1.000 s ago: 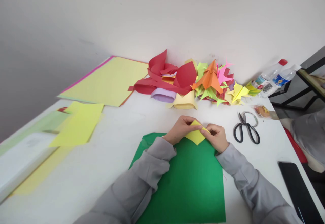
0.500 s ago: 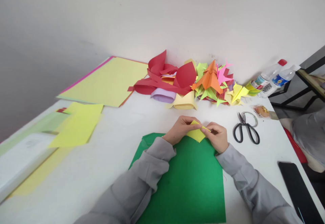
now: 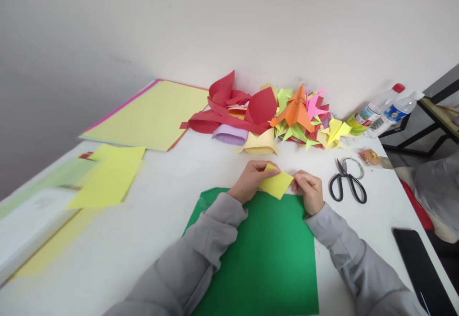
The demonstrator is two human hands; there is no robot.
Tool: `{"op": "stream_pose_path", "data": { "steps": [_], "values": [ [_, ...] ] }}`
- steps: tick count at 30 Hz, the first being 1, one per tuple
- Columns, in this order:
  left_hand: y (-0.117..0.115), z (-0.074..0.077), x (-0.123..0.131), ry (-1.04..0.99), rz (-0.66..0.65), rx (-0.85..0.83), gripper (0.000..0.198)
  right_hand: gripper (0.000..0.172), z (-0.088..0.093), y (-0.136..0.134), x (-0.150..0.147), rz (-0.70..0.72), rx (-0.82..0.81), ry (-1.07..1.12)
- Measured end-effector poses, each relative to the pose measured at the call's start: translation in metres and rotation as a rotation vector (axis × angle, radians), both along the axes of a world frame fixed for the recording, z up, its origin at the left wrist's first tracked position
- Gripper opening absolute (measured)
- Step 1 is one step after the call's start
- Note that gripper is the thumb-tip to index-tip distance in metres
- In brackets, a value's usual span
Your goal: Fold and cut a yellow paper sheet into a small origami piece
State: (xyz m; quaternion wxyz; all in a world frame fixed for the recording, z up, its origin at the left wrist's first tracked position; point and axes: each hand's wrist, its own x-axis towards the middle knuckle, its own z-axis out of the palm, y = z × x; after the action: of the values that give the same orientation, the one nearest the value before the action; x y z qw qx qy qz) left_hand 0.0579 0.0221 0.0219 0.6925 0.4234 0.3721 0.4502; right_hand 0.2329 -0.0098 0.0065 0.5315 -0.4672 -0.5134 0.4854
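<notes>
A small folded piece of yellow paper is pinched at its left side in my left hand, with the thumb lying on top. My right hand is closed at the paper's right corner, its curled fingertips meeting the edge there. The paper is held above the far end of a green sheet on the white table. How many layers the paper has, I cannot make out.
Black-handled scissors and a tape ring lie to the right, near a black phone. Folded paper planes, red paper loops and two bottles line the wall. Yellow sheets lie left.
The yellow paper has turned flatter, showing more of its face. My right thumb has come off its top edge, and the right hand has shifted slightly right toward the corner.
</notes>
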Motion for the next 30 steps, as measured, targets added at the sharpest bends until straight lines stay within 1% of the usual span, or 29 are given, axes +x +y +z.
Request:
{"op": "stream_pose_path", "data": {
  "steps": [3,5,7,9,13,17,24,27,30],
  "values": [
    [-0.0012,-0.0010,0.0012,0.059,-0.028,0.062,0.023,0.037,-0.0012,-0.0003,-0.0001,0.022,-0.061,-0.007],
    [-0.0026,-0.0008,0.0028,0.121,-0.064,0.149,0.024,0.034,-0.0023,-0.0004,-0.0021,0.030,-0.067,-0.065],
    [-0.0039,-0.0002,0.0044,0.161,-0.087,0.213,0.025,0.031,-0.0031,-0.0005,-0.0047,0.019,-0.030,-0.126],
    [-0.0045,-0.0001,0.0055,0.170,-0.093,0.235,0.025,0.029,-0.0033,-0.0006,-0.0066,0.004,0.006,-0.166],
    [-0.0034,-0.0014,0.0059,0.146,-0.094,0.243,0.023,0.030,-0.0020,-0.0006,-0.0070,0.025,0.001,-0.178],
    [-0.0026,-0.0017,0.0056,0.146,-0.089,0.218,0.024,0.028,-0.0028,0.0001,-0.0051,0.054,-0.006,-0.164],
    [-0.0036,-0.0019,0.0054,0.081,-0.054,0.087,0.025,0.028,-0.0032,-0.0003,-0.0042,0.002,-0.058,-0.111],
    [-0.0031,-0.0032,0.0054,0.075,-0.005,0.081,0.022,0.029,-0.0014,-0.0004,-0.0051,-0.017,-0.058,-0.097],
    [-0.0021,-0.0044,0.0053,0.038,0.058,0.026,0.022,0.032,-0.0007,0.0003,-0.0056,-0.070,-0.042,-0.091]
  ]
}}
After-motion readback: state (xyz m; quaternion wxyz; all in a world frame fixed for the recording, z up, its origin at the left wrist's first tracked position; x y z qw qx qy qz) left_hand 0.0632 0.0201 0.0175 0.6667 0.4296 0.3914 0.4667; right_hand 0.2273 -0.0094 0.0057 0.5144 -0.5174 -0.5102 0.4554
